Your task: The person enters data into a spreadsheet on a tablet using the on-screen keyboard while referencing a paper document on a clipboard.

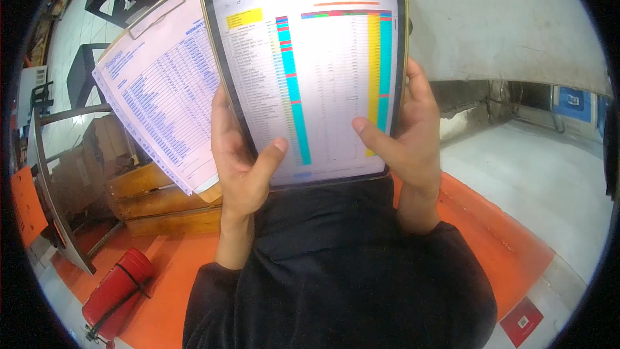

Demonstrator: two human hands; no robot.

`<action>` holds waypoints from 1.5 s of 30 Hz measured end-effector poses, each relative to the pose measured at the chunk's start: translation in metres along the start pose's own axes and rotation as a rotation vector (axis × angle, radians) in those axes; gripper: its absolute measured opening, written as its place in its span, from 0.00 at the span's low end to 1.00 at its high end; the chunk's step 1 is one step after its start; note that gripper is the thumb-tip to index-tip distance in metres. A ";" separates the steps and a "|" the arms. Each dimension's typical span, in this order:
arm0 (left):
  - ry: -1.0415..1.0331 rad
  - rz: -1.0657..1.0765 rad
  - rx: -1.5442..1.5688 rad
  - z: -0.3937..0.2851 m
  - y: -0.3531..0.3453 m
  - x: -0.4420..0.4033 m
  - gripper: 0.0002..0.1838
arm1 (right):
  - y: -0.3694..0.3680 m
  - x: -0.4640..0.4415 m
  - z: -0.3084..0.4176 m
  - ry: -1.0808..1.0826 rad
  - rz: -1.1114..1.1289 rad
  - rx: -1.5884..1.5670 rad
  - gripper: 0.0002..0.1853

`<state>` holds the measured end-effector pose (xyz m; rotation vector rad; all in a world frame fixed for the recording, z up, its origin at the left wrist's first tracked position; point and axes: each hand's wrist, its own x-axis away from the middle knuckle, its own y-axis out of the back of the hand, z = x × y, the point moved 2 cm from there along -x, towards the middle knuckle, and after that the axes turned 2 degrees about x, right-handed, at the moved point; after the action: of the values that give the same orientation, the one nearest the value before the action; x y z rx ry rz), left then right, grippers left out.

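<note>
Both hands hold a tablet [329, 90] upright in front of me, its screen lit with a coloured spreadsheet. My left hand [242, 161] grips the lower left edge, thumb lying over the screen's corner. On the opposite edge, my right hand [413, 136] wraps round the side with its thumb over the screen near the yellow column. Behind the tablet's left side lies a clipboard [157, 15] with a printed table sheet [161, 97] under its metal clip. Part of that sheet is hidden by the tablet and my left hand.
A red fire extinguisher [119, 291] with a black strap is at the lower left, on the orange floor [174, 265]. Wooden slats [161, 197] stand below the clipboard. A red card [522, 322] lies at the lower right. Black stands [90, 77] are at the upper left.
</note>
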<state>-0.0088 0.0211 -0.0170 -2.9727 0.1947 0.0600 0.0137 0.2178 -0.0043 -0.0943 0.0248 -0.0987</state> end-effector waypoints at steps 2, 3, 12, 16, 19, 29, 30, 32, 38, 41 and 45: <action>0.003 -0.001 0.008 0.000 0.000 0.000 0.46 | 0.000 0.000 -0.001 0.005 -0.011 -0.010 0.40; 0.007 -0.002 0.017 0.000 0.000 0.000 0.46 | -0.001 0.000 -0.001 0.006 -0.011 -0.010 0.40; 0.041 -0.020 0.043 -0.002 -0.004 0.003 0.47 | -0.003 0.000 -0.001 -0.009 -0.074 -0.027 0.35; 0.002 0.060 -0.018 0.000 0.000 0.004 0.46 | -0.004 -0.002 -0.006 -0.038 -0.109 -0.046 0.33; 0.082 -0.003 0.157 0.004 0.002 0.004 0.47 | -0.003 -0.001 -0.006 -0.063 -0.119 -0.034 0.33; 0.088 -0.030 0.188 0.008 0.001 0.004 0.49 | -0.004 -0.001 -0.010 -0.058 -0.131 -0.051 0.32; 0.063 -0.005 0.202 0.008 0.001 0.004 0.49 | -0.004 -0.001 -0.010 -0.057 -0.131 -0.050 0.32; 0.079 -0.005 0.195 0.005 0.000 0.003 0.48 | -0.004 -0.001 -0.011 -0.070 -0.111 -0.055 0.32; 0.103 -0.010 0.092 0.002 -0.002 0.005 0.47 | -0.006 -0.005 -0.012 -0.065 -0.131 -0.017 0.32; 0.086 0.011 0.053 0.001 -0.003 0.006 0.47 | -0.007 -0.005 -0.015 -0.038 -0.169 0.047 0.33; 0.069 0.013 0.058 -0.002 -0.007 0.006 0.47 | -0.009 -0.006 -0.017 0.000 -0.218 0.129 0.32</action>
<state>-0.0019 0.0270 -0.0147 -2.9177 0.2208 -0.0463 0.0068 0.2077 -0.0204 0.0320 0.0083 -0.3175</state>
